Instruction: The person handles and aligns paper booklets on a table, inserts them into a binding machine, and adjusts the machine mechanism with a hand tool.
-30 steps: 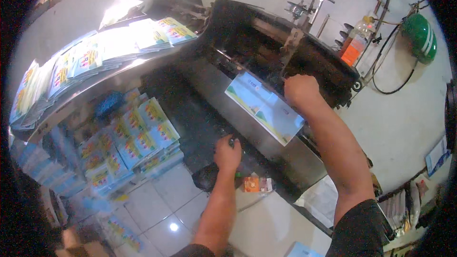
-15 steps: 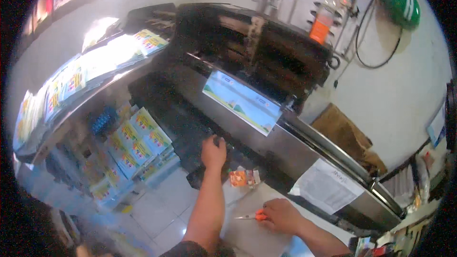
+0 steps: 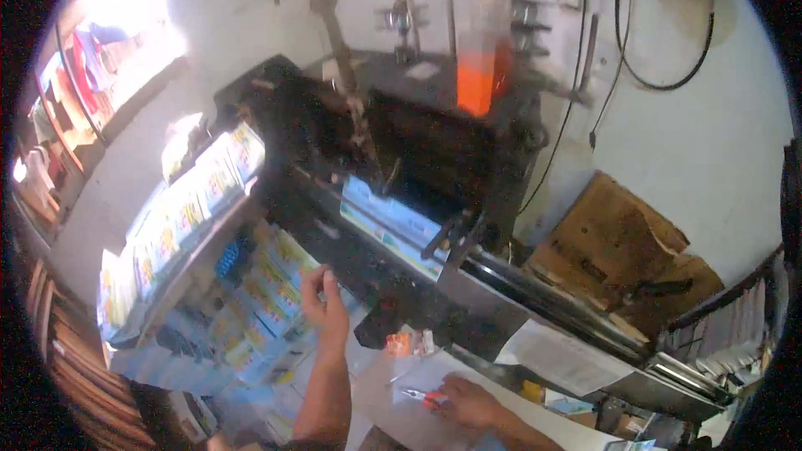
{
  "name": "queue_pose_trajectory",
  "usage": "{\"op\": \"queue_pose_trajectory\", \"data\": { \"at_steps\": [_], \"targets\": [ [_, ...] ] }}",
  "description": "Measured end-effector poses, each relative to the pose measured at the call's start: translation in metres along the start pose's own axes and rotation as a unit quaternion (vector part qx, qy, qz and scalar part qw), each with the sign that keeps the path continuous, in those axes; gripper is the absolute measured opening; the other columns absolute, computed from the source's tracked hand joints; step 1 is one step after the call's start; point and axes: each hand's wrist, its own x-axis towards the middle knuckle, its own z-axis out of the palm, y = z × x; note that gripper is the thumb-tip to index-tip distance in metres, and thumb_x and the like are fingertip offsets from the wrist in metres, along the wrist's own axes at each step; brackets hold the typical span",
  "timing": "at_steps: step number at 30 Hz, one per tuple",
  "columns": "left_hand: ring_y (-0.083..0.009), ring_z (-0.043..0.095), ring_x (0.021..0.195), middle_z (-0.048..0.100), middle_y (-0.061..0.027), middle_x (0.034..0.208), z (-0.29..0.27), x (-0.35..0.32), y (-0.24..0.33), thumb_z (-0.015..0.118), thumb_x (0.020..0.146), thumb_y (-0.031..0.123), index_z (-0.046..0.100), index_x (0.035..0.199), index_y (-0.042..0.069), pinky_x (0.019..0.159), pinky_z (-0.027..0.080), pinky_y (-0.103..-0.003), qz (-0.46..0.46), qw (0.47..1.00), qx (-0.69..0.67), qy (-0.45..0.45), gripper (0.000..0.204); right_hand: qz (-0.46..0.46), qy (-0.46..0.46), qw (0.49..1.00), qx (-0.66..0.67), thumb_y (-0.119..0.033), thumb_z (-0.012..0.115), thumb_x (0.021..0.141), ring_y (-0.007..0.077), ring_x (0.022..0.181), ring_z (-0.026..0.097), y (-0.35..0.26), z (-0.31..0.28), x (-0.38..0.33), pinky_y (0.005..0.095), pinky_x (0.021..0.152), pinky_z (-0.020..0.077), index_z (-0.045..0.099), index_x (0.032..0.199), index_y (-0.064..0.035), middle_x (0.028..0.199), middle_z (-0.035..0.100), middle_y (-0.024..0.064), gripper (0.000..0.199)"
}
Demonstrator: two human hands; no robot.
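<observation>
My left hand (image 3: 324,301) is raised in front of the dark machine bed (image 3: 368,271), fingers loosely curled and slightly apart, with nothing visible in them. On the pale board (image 3: 380,409) at the lower middle, my right hand (image 3: 468,402) is closed round a tool with orange handles and a pointed metal tip (image 3: 422,395); its exact kind is unclear. Just beyond the tool lies a small orange-and-white packet (image 3: 405,344). Farther off, a light-blue printed sheet (image 3: 393,221) rests at the machine, with dark bars crossing part of it.
Stacks of printed sheets (image 3: 255,301) stand low on the left, below a shelf holding more prints (image 3: 175,230). A bottle of orange liquid (image 3: 484,58) is at the back. White paper (image 3: 564,355) lies along the machine's right side, near torn cardboard (image 3: 610,242).
My left hand has come off the dark knob and lifted. The view has swung. Dark bars now cross the printed sheet, which was uncovered before. My right hand still holds the orange-handled tool.
</observation>
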Motion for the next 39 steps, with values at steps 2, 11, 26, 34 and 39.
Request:
{"op": "queue_pose_trajectory", "data": {
  "at_steps": [2, 11, 26, 34, 39],
  "targets": [
    [-0.0152, 0.058, 0.084, 0.060, -0.0099, 0.095, 0.023, 0.036, 0.085, 0.053, 0.094, 0.013, 0.061, 0.103, -0.002, 0.081, 0.047, -0.030, 0.066, 0.996, -0.048, -0.029, 0.019, -0.042, 0.025, 0.998, -0.029, -0.047, 0.053, 0.090, 0.0366, 0.111, 0.054, 0.002, -0.006, -0.013, 0.0464, 0.094, 0.0456, 0.062, 0.114, -0.0163, 0.112, 0.059, 0.0148, 0.041],
    [-0.0281, 0.062, 0.099, 0.065, -0.0188, 0.100, 0.249, 0.268, 0.280, 0.046, 0.097, 0.031, 0.058, 0.111, -0.005, 0.083, 0.047, -0.039, 0.101, 0.984, -0.034, -0.144, 0.040, 0.106, 0.175, 0.978, 0.049, -0.040, 0.064, 0.086, 0.0345, 0.104, 0.060, -0.056, -0.109, -0.099, 0.0444, 0.091, 0.0474, 0.059, 0.114, -0.0072, 0.115, 0.062, 0.0141, 0.044],
    [-0.0242, 0.066, 0.083, 0.063, -0.0127, 0.103, 0.359, 0.380, 0.213, 0.050, 0.091, 0.021, 0.058, 0.115, 0.005, 0.070, 0.052, -0.039, 0.191, 0.954, -0.019, -0.232, 0.030, 0.197, 0.196, 0.949, 0.151, -0.040, 0.060, 0.088, 0.0364, 0.103, 0.059, -0.016, -0.115, -0.118, 0.0443, 0.088, 0.0488, 0.057, 0.114, -0.0063, 0.116, 0.060, 0.0161, 0.043],
    [-0.0240, 0.065, 0.087, 0.063, -0.0123, 0.107, 0.327, 0.284, 0.170, 0.050, 0.093, 0.023, 0.058, 0.116, 0.004, 0.074, 0.052, -0.038, 0.178, 0.961, -0.042, -0.206, 0.031, 0.236, 0.221, 0.931, 0.171, -0.035, 0.060, 0.088, 0.0353, 0.104, 0.059, -0.022, -0.107, -0.150, 0.0450, 0.089, 0.0477, 0.055, 0.117, -0.0066, 0.116, 0.060, 0.0156, 0.041],
    [-0.0239, 0.064, 0.090, 0.063, -0.0120, 0.110, 0.247, 0.185, 0.188, 0.050, 0.094, 0.024, 0.058, 0.117, 0.004, 0.077, 0.052, -0.038, 0.172, 0.965, -0.084, -0.180, 0.032, 0.242, 0.233, 0.929, 0.157, -0.035, 0.061, 0.088, 0.0343, 0.105, 0.058, -0.023, -0.096, -0.186, 0.0439, 0.090, 0.0475, 0.055, 0.116, -0.0060, 0.117, 0.059, 0.0144, 0.041]
  ]
}}
